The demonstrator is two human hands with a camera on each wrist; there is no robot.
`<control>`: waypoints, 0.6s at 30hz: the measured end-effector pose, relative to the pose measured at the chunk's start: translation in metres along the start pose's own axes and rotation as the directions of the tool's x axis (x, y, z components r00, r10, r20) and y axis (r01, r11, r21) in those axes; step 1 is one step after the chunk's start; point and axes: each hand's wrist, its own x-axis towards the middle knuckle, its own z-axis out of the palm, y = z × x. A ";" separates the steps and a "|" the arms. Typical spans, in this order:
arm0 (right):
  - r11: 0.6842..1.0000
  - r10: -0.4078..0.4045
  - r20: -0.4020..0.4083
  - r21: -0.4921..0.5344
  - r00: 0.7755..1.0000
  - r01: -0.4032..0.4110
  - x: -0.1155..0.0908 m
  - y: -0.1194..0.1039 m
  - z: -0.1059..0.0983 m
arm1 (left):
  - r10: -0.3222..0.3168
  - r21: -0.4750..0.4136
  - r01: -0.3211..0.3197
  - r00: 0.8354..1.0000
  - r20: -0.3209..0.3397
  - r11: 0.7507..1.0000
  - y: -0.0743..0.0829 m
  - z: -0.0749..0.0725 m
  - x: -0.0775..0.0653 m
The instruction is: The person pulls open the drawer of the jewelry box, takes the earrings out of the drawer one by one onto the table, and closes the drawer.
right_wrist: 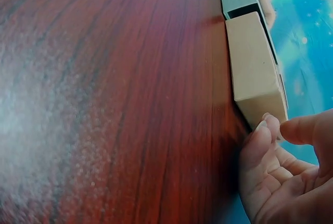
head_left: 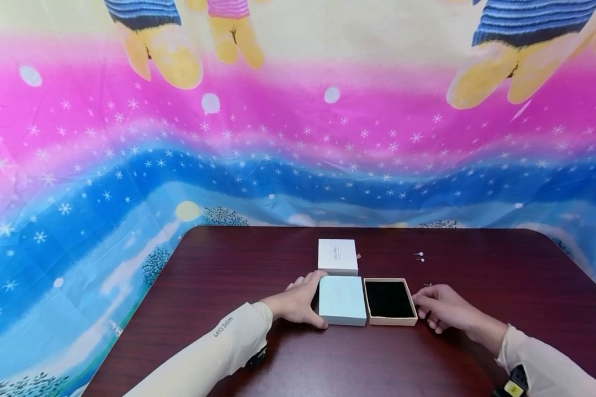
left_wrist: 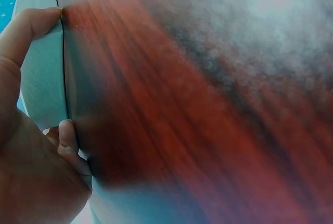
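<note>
My left hand grips a pale blue cardboard box sleeve, the thumb at its near side and fingers reaching the far left corner. Immediately to the right lies a tan box tray lined in black, level with the sleeve. A dark opening in the sleeve faces the tray in the right wrist view. At the tray's right end, my right hand holds the wall between thumb and curled fingertips. The tray's end wall shows just above those fingertips.
A white box with small print stands directly behind the sleeve, a small pinkish tab on its right. Two small earrings with white beads lie at the back right. Another tiny thin piece lies beside the right hand. A patterned cloth hangs behind the dark wooden table.
</note>
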 end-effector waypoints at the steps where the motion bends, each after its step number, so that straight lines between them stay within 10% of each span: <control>1: 1.000 -0.002 0.002 0.001 1.000 0.002 0.000 0.000 0.000 | -0.001 0.000 0.001 1.000 0.001 1.000 0.000 0.000 0.000; 18: 0.997 -0.073 0.001 0.008 0.997 0.073 0.004 0.004 0.003 | -0.006 0.010 0.007 1.000 -0.003 1.000 0.000 0.000 0.000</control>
